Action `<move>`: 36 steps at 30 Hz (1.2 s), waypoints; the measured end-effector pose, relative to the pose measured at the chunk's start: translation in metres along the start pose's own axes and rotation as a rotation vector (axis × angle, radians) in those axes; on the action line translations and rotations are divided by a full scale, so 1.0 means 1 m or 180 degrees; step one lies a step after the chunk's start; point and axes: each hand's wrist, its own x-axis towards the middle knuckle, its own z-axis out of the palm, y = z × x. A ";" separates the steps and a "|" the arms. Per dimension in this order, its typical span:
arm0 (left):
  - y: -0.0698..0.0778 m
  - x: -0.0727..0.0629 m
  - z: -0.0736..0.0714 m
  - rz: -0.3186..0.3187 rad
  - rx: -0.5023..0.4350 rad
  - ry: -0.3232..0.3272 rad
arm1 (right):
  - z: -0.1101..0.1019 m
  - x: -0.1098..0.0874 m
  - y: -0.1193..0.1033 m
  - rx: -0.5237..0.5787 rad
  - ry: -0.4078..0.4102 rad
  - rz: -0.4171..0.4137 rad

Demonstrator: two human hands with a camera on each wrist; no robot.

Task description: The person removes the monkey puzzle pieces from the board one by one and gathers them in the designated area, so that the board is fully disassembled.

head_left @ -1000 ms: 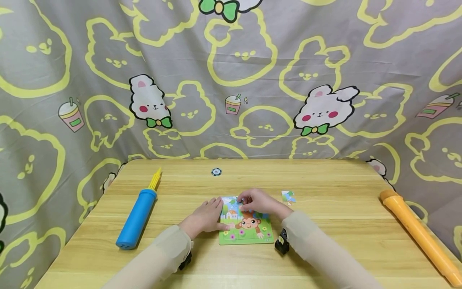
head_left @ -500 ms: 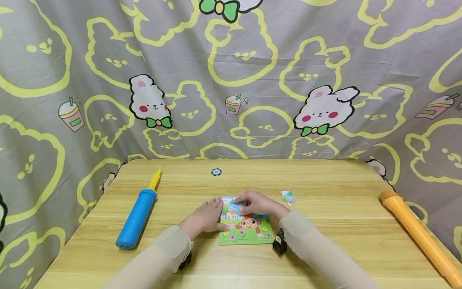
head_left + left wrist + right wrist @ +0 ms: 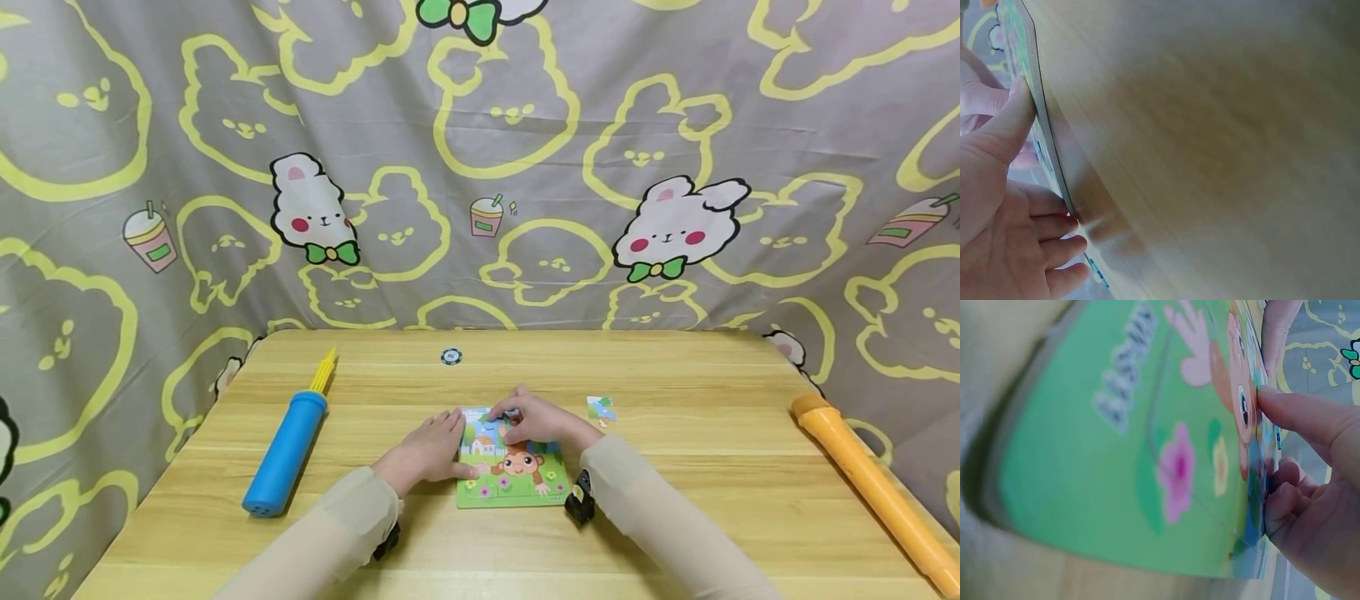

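A jigsaw puzzle board [image 3: 513, 492] with a monkey, flowers and a small house lies flat on the table. My left hand [image 3: 427, 450] rests along its left edge, fingers stretched out and thumb over the top; the left wrist view has that thumb [image 3: 1019, 115] on the board. Over the upper right part, my right hand [image 3: 542, 418] pinches a puzzle piece [image 3: 504, 430] between thumb and curled fingers, largely covering it. In the right wrist view the thumb [image 3: 1297, 412] touches the picture. A loose puzzle piece [image 3: 601, 407] lies beyond the right wrist.
A blue balloon pump [image 3: 281, 458] with a yellow nozzle lies on the left of the wooden table [image 3: 697, 500]. A long orange tube [image 3: 873, 492] lies along the right edge. A poker chip [image 3: 451, 357] sits near the back, before a patterned curtain [image 3: 390, 108].
My right hand has shifted slightly over the board's upper right part, its fingers adjusting and a knuckle rising. The left hand stays in place.
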 end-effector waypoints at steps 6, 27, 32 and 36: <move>0.000 0.000 0.001 0.0019 0.0039 0.0038 | 0.000 0.001 0.002 0.0005 0.0053 -0.0012; 0.001 0.000 -0.003 -0.0027 0.0002 -0.0022 | -0.012 -0.014 0.009 0.1045 0.0425 0.0035; 0.001 -0.001 -0.002 -0.0003 0.0018 -0.0018 | -0.023 -0.022 0.012 0.0961 0.0682 0.0223; 0.000 -0.001 -0.001 0.0013 0.0042 0.0000 | -0.036 -0.035 0.016 0.0952 0.0815 0.0315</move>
